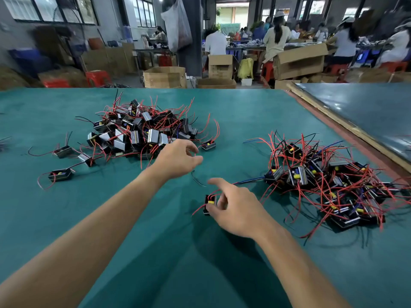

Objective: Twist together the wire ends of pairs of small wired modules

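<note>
Setting: factory assembly hall. Evidence:
- Broad green-covered surface [244,112] carries small wired modules in bulk: left heap [142,132] and right heap [333,183].
- Open cardboard cartons [300,61] stand on the floor behind.
- Workers [277,38] sit in a row on red plastic stools [268,68] at long tables.
- Large multi-pane windows [51,7] run along the left wall.

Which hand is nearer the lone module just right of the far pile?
Left. The left hand reaches beside that lone module, fingers just short of it; the right hand is nearer the camera, gripping a second module.
</note>
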